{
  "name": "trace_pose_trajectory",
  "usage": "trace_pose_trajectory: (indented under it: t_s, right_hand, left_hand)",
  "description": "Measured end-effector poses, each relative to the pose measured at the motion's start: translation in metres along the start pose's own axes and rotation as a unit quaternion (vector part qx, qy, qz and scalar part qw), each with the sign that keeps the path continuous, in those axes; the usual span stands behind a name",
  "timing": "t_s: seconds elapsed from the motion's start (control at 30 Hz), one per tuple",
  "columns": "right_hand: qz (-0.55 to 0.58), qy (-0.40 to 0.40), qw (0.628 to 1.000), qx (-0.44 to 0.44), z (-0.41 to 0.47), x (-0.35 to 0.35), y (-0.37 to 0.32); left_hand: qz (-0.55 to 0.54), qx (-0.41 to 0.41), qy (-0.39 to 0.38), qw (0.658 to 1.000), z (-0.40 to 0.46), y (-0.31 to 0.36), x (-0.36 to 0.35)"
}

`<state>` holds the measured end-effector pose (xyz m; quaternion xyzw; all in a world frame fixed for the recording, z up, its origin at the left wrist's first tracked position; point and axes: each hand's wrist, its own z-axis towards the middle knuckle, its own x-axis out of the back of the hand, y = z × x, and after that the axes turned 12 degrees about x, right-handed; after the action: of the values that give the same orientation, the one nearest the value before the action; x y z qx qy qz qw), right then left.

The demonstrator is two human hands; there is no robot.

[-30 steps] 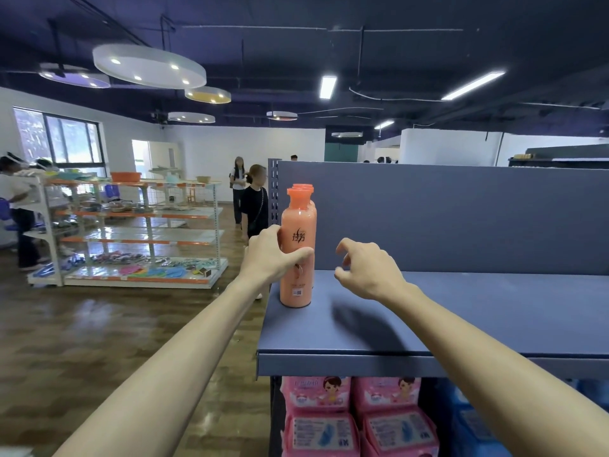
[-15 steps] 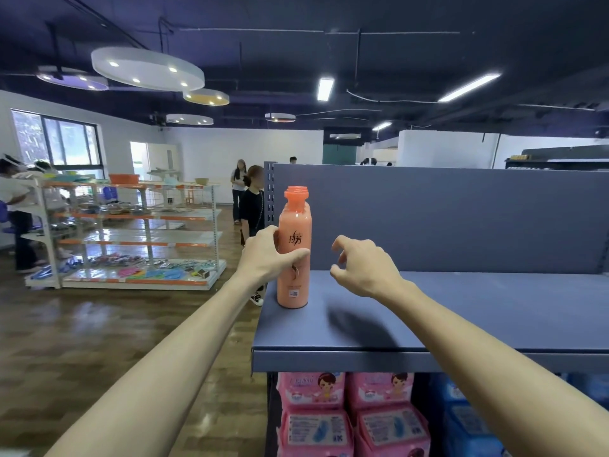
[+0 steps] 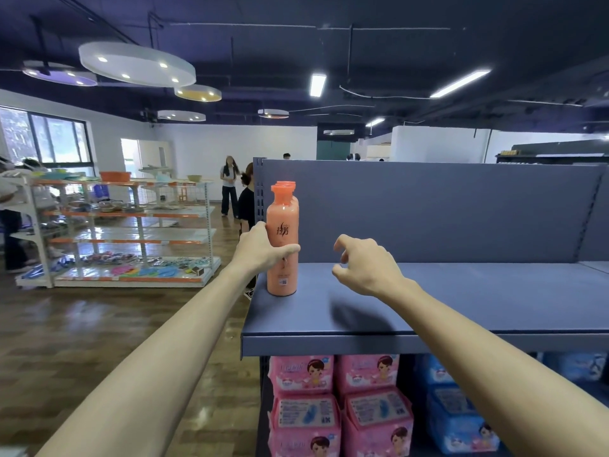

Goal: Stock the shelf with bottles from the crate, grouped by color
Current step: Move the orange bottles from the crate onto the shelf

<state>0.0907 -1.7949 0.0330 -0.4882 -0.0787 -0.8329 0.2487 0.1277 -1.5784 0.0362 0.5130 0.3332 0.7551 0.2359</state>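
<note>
An orange bottle (image 3: 282, 222) with an orange cap stands upright at the left end of the blue-grey top shelf (image 3: 461, 301). Directly behind it, other orange caps show, so more orange bottles stand in line there, mostly hidden. My left hand (image 3: 263, 249) grips the front bottle around its middle, thumb across its front. My right hand (image 3: 365, 265) hovers above the shelf a little to the right of the bottle, fingers loosely curled, holding nothing. The crate is not in view.
The shelf's upright back panel (image 3: 428, 209) rises behind the bottles. Pink packs (image 3: 306, 404) and blue packs (image 3: 454, 420) fill the shelf below. To the left lies wooden floor, a white-and-orange rack (image 3: 125, 225), and people (image 3: 229, 186) standing farther back.
My left hand has kept its grip on the front bottle, which stays on the shelf's left end. My right hand stays beside it, fingers a little more spread. The view shifted slightly.
</note>
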Motion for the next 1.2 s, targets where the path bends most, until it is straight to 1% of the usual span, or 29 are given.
trace_pose_trajectory:
  t_s: [0.07, 0.2, 0.33, 0.4, 0.47, 0.5, 0.57, 0.8, 0.93, 1.07, 1.2]
  right_hand:
    - [-0.001, 0.003, 1.000, 0.003, -0.003, 0.006, -0.002]
    - [-0.011, 0.008, 1.000, 0.015, -0.011, 0.016, -0.005]
    - [-0.013, 0.007, 1.000, 0.020, -0.022, 0.030, -0.006]
    - [-0.014, 0.007, 1.000, 0.023, -0.029, 0.037, -0.005]
    - [-0.016, 0.007, 1.000, 0.024, -0.038, 0.044, -0.004]
    - [-0.018, 0.007, 0.999, 0.026, -0.042, 0.048, -0.004]
    - [-0.021, 0.008, 0.999, 0.029, -0.052, 0.056, -0.002]
    - [-0.029, 0.009, 0.999, 0.038, -0.089, 0.078, 0.022]
    - [-0.027, -0.003, 0.999, 0.035, -0.115, 0.080, 0.039]
    - [-0.025, -0.011, 0.999, 0.041, -0.145, 0.076, 0.056]
    - [-0.032, -0.025, 0.998, 0.055, -0.181, 0.061, 0.070]
  left_hand:
    - [0.028, 0.010, -0.008, 1.000, -0.004, 0.000, 0.000]
    - [0.050, 0.021, 0.007, 0.999, -0.015, -0.002, 0.001]
    - [0.095, 0.009, 0.044, 0.994, -0.036, 0.004, 0.006]
    - [0.164, -0.006, 0.089, 0.983, -0.051, 0.010, 0.005]
    - [0.259, -0.049, 0.125, 0.957, -0.068, 0.020, 0.000]
    - [0.291, -0.074, 0.130, 0.945, -0.076, 0.025, -0.003]
    - [0.320, -0.107, 0.127, 0.933, -0.090, 0.038, -0.010]
    - [0.315, -0.167, 0.112, 0.927, -0.132, 0.077, -0.037]
    - [0.292, -0.196, 0.085, 0.932, -0.155, 0.091, -0.059]
    - [0.256, -0.222, 0.072, 0.938, -0.185, 0.094, -0.079]
    - [0.226, -0.240, 0.046, 0.943, -0.223, 0.080, -0.101]
